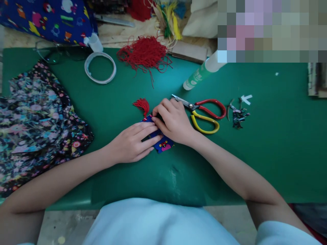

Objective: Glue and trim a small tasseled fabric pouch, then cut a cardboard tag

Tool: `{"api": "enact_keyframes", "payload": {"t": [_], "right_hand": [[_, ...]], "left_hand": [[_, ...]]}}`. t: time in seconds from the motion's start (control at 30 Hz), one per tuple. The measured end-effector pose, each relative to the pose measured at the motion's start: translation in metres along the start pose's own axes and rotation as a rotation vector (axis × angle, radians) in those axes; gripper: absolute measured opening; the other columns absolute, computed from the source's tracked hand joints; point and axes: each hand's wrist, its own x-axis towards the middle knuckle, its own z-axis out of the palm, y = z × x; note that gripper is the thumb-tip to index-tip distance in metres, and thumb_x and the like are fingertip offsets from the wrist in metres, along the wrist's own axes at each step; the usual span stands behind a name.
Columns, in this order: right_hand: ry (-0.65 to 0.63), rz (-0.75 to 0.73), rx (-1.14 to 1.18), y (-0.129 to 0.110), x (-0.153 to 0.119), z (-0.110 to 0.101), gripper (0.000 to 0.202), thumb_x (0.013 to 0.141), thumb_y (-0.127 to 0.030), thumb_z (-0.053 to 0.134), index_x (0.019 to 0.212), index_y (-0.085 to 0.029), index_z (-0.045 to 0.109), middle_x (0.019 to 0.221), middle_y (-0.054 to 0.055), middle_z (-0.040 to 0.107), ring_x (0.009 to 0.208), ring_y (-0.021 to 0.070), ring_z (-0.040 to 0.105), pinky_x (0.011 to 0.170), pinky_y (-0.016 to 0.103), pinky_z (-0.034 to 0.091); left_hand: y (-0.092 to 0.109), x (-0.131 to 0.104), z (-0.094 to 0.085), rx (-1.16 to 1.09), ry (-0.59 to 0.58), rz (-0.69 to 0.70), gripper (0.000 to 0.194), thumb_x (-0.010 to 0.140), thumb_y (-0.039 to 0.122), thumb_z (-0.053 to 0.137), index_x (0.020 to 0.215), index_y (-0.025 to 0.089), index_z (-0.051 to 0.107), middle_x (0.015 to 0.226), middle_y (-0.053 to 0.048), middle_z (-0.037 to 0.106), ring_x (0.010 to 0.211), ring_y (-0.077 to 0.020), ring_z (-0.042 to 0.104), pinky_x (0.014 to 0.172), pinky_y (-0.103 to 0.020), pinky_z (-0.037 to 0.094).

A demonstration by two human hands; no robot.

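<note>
A small blue printed fabric piece (pixel 165 145) lies flat on the green table mat, partly hidden under both hands. A red tassel (pixel 142 106) sticks out from its far end. My left hand (pixel 133 141) rests on the piece from the left, fingers stretched out and slightly apart. Over the upper right edge of the piece, my right hand (pixel 173 119) is curled, its thumb and fingertips closed on the fabric. Scissors (pixel 195 109) with one red and one yellow handle lie just beyond my right hand, blades partly behind its knuckles.
Floral dark fabric (pixel 43 122) covers the left side. Farther back are a tape roll (pixel 100 68), a pile of red cord (pixel 145 52), a glue stick (pixel 198 76) and blue printed cloth (pixel 48 20). Fabric scraps (pixel 239 117) lie right of the scissors.
</note>
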Motion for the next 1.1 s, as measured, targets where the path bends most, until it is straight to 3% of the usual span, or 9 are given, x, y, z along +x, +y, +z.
{"api": "enact_keyframes", "payload": {"t": [0.1,0.2,0.3,0.5,0.67,0.83,0.97,1.1], "right_hand": [[0.032,0.029,0.03,0.001,0.001,0.002,0.017,0.098,-0.03,0.045,0.092,-0.019,0.056,0.092,0.009,0.062,0.085,0.0253,0.049,0.075,0.039,0.031],[0.07,0.01,0.164,0.001,0.001,0.002,0.017,0.099,-0.03,0.044,0.089,-0.019,0.053,0.085,0.007,0.062,0.079,0.0227,0.05,0.073,0.037,0.032],[0.134,-0.033,0.412,-0.004,-0.002,0.001,0.014,0.1,-0.028,0.046,0.089,-0.02,0.05,0.08,0.003,0.061,0.074,0.0179,0.052,0.07,0.033,0.036],[0.244,0.002,0.823,-0.022,-0.011,0.004,0.008,0.098,-0.026,0.055,0.093,-0.021,0.051,0.079,-0.002,0.061,0.066,0.0098,0.056,0.06,0.023,0.04],[0.177,0.03,0.743,-0.022,-0.01,0.004,0.014,0.095,-0.032,0.061,0.095,-0.02,0.053,0.078,-0.002,0.061,0.068,0.0105,0.057,0.062,0.024,0.04],[0.185,0.06,0.722,-0.02,-0.009,0.005,0.015,0.094,-0.031,0.06,0.092,-0.022,0.048,0.066,-0.006,0.054,0.056,0.0092,0.048,0.056,0.024,0.036],[0.198,0.099,0.725,-0.022,-0.01,0.006,0.017,0.092,-0.027,0.061,0.099,-0.022,0.046,0.066,-0.007,0.056,0.053,0.0084,0.045,0.054,0.023,0.034],[0.198,0.129,0.766,-0.022,-0.01,0.005,0.016,0.092,-0.029,0.062,0.094,-0.021,0.049,0.061,-0.008,0.055,0.049,0.0073,0.043,0.051,0.023,0.032]], "left_hand": [[0.0,0.0,0.0,-0.018,0.125,-0.093,0.026,0.092,0.02,0.055,0.116,0.015,0.062,0.117,-0.015,0.065,0.116,-0.0281,0.059,0.1,-0.045,0.053],[-0.001,0.0,0.0,-0.03,0.281,-0.333,0.016,0.09,0.024,0.057,0.104,0.017,0.058,0.098,-0.011,0.062,0.099,-0.0259,0.059,0.087,-0.045,0.054],[-0.004,0.0,-0.002,-0.114,0.309,-0.502,0.02,0.091,0.031,0.057,0.105,0.017,0.053,0.099,-0.01,0.06,0.095,-0.0236,0.057,0.081,-0.04,0.053],[-0.012,0.004,-0.009,-0.336,0.188,-0.51,0.026,0.097,0.039,0.05,0.095,0.018,0.064,0.091,-0.006,0.07,0.091,-0.0199,0.06,0.082,-0.035,0.048],[-0.012,0.002,-0.009,-0.443,0.197,-0.644,0.028,0.094,0.043,0.054,0.101,0.019,0.067,0.089,-0.004,0.073,0.083,-0.0175,0.065,0.076,-0.031,0.049],[-0.011,-0.001,-0.004,-0.566,0.249,-0.758,0.035,0.09,0.04,0.063,0.118,0.02,0.054,0.086,-0.001,0.074,0.086,-0.018,0.071,0.079,-0.031,0.054],[-0.01,-0.002,-0.002,-0.534,0.299,-0.73,0.046,0.092,0.037,0.062,0.133,0.022,0.046,0.08,0.003,0.069,0.079,-0.0149,0.071,0.077,-0.028,0.054],[-0.01,-0.001,-0.002,-0.544,0.319,-0.674,0.05,0.093,0.037,0.061,0.139,0.024,0.045,0.074,0.005,0.066,0.068,-0.0113,0.066,0.071,-0.024,0.052]]}}
